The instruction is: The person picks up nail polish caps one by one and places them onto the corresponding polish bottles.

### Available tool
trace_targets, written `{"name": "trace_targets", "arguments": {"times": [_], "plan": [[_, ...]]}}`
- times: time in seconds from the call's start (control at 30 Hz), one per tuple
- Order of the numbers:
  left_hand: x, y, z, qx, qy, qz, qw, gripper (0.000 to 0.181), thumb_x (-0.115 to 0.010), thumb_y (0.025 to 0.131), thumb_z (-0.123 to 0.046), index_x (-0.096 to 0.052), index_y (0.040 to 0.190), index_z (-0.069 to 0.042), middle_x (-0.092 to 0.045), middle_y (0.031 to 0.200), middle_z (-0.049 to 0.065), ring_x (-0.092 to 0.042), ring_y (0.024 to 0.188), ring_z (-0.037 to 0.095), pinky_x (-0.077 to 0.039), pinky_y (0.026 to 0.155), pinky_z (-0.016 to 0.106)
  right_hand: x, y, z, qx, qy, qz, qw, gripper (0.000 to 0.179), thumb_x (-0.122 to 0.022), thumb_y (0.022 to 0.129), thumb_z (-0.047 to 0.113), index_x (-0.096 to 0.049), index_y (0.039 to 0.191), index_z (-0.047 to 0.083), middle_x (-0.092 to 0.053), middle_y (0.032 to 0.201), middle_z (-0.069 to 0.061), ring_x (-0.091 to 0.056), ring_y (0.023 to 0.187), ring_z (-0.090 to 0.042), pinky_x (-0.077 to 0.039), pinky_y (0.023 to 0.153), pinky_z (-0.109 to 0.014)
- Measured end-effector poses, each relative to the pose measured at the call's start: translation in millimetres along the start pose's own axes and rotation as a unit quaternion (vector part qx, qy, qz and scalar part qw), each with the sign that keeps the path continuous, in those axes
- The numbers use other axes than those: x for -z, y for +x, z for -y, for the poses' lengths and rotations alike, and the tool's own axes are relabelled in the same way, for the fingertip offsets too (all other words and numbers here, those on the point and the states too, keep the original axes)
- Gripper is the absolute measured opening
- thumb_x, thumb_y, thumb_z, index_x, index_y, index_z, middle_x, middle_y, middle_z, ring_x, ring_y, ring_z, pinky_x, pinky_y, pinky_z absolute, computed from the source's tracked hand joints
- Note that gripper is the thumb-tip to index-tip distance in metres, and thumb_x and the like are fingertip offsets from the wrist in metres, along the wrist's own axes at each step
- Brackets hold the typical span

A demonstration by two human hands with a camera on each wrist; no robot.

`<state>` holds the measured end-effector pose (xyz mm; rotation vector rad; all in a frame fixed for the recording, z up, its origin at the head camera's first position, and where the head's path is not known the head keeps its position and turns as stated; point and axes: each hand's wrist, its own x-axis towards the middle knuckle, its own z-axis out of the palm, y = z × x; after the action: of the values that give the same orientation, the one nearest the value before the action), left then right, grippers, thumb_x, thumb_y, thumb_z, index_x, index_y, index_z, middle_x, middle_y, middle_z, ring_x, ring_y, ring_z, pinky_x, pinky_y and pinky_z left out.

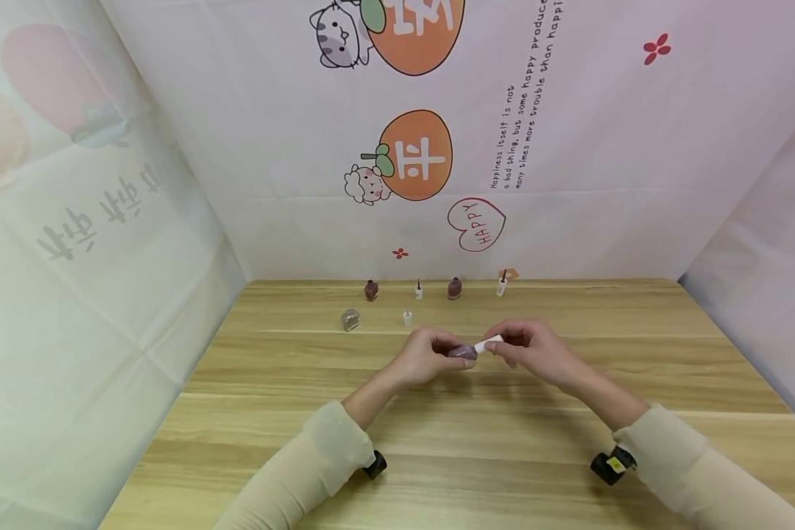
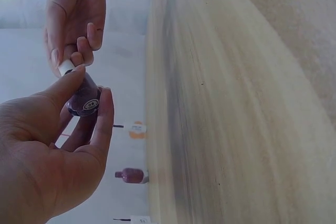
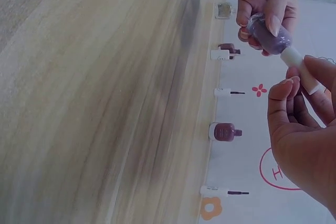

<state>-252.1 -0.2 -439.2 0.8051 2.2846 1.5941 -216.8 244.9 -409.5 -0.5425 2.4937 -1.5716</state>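
The left hand (image 1: 427, 357) grips a small purple glass nail-polish bottle (image 1: 462, 354), held tilted above the wood-grain table (image 1: 503, 442); the right hand (image 1: 536, 351) pinches the white cylindrical cap (image 1: 490, 344) at its neck. Beyond that purple bottle stand 2 dark mauve glass bottles, 1 directly behind (image 1: 455, 289) and 1 farther left (image 1: 371, 291), with 2 white brush caps: 1 between them (image 1: 419, 291), 1 to the right (image 1: 500, 286). Behind-left of it are a clear glittery glass bottle (image 1: 350, 319) and 1 short white cap (image 1: 407, 319).
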Motion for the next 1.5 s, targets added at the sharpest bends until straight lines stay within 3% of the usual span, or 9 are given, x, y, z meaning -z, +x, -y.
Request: {"name": "trace_targets", "arguments": {"times": [0.17, 0.33, 0.47, 0.63, 0.83, 1.13, 1.27, 1.37, 1.5], "plan": [[1.2, -5.8, -13.3, 0.004, -0.006, 0.004, 1.0, 0.016, -0.079, 0.09, -0.006, -0.079, 0.105, -0.002, -0.077, 0.098, 0.01, -0.065, 0.082, 0.012, -0.05, 0.07, 0.018, -2.3, 1.0, 0.6, -0.003, 0.001, 0.002, 1.0, 0.022, -0.067, 0.101, 0.027, -0.074, 0.113, 0.009, -0.056, 0.07, -0.009, -0.052, 0.064, -0.026, -0.042, 0.054, -0.031], [5.6, -15.0, -30.0, 0.005, -0.025, 0.0, 0.9997, 0.016, -0.078, 0.089, -0.002, -0.078, 0.105, 0.003, -0.077, 0.097, 0.012, -0.066, 0.082, 0.012, -0.052, 0.072, 0.02, -1.8, 2.0, 1.2, 0.0, -0.006, 0.013, 0.9999, 0.026, -0.068, 0.101, 0.027, -0.072, 0.12, 0.01, -0.061, 0.078, -0.012, -0.055, 0.066, -0.028, -0.047, 0.055, -0.031], [5.6, -14.2, -24.5, 0.01, -0.025, -0.002, 0.9996, 0.017, -0.079, 0.089, -0.004, -0.078, 0.105, 0.001, -0.077, 0.098, 0.011, -0.066, 0.082, 0.011, -0.051, 0.072, 0.02, 1.6, 1.5, 3.5, 0.008, -0.016, 0.013, 0.9997, 0.027, -0.068, 0.101, 0.025, -0.07, 0.122, 0.008, -0.065, 0.085, -0.011, -0.057, 0.067, -0.022, -0.048, 0.055, -0.03], [3.4, -7.0, -4.6, 0.014, -0.007, -0.008, 0.9998, 0.017, -0.08, 0.09, -0.008, -0.079, 0.106, -0.004, -0.077, 0.098, 0.007, -0.065, 0.081, 0.007, -0.05, 0.072, 0.019, 6.4, 1.4, 7.1, 0.009, -0.025, 0.012, 0.9996, 0.022, -0.067, 0.101, 0.022, -0.072, 0.116, 0.006, -0.065, 0.082, -0.009, -0.057, 0.067, -0.018, -0.048, 0.055, -0.03], [3.6, -6.3, 2.2, 0.014, -0.006, -0.003, 0.9999, 0.017, -0.081, 0.089, -0.01, -0.08, 0.106, -0.007, -0.078, 0.098, 0.005, -0.065, 0.081, 0.005, -0.051, 0.072, 0.019, 7.9, 2.6, 8.3, -0.001, -0.042, 0.022, 0.9989, 0.022, -0.065, 0.103, 0.024, -0.075, 0.11, 0.006, -0.065, 0.08, -0.015, -0.056, 0.065, -0.018, -0.045, 0.054, -0.027], [7.5, -21.2, -29.1, 0.008, -0.022, 0.01, 0.9997, 0.016, -0.079, 0.089, -0.003, -0.078, 0.105, 0.001, -0.077, 0.097, 0.011, -0.063, 0.079, 0.009, -0.05, 0.069, 0.02, 4.9, 4.0, 8.4, 0.026, -0.092, 0.018, 0.9952, 0.032, -0.06, 0.106, 0.025, -0.072, 0.079, 0.013, -0.061, 0.064, -0.004, -0.042, 0.052, -0.007, -0.035, 0.045, -0.023], [6.6, -20.7, -28.5, 0.014, -0.023, 0.007, 0.9996, 0.016, -0.079, 0.089, -0.003, -0.078, 0.105, 0.0, -0.076, 0.096, 0.009, -0.063, 0.079, 0.008, -0.05, 0.069, 0.02, 3.6, 4.7, 8.6, 0.04, -0.112, 0.008, 0.9929, 0.038, -0.058, 0.107, 0.026, -0.069, 0.073, 0.012, -0.057, 0.059, 0.0, -0.036, 0.049, -0.004, -0.031, 0.043, -0.022], [4.8, -16.7, -18.6, 0.025, -0.01, 0.003, 0.9996, 0.017, -0.08, 0.089, -0.007, -0.079, 0.107, -0.004, -0.076, 0.097, 0.005, -0.064, 0.081, 0.008, -0.05, 0.07, 0.02, 4.8, 3.9, 9.2, 0.039, -0.112, 0.005, 0.993, 0.03, -0.06, 0.106, 0.027, -0.073, 0.084, 0.011, -0.058, 0.062, 0.0, -0.04, 0.05, -0.006, -0.034, 0.044, -0.024], [3.4, -9.9, -1.8, 0.029, -0.002, 0.001, 0.9996, 0.02, -0.082, 0.089, -0.012, -0.08, 0.108, -0.009, -0.076, 0.099, 0.0, -0.065, 0.083, 0.007, -0.051, 0.071, 0.021, 10.1, 2.3, 10.4, 0.045, -0.103, 0.012, 0.9936, 0.021, -0.068, 0.101, 0.023, -0.071, 0.115, 0.008, -0.07, 0.081, -0.002, -0.054, 0.062, -0.012, -0.044, 0.053, -0.026]]}}
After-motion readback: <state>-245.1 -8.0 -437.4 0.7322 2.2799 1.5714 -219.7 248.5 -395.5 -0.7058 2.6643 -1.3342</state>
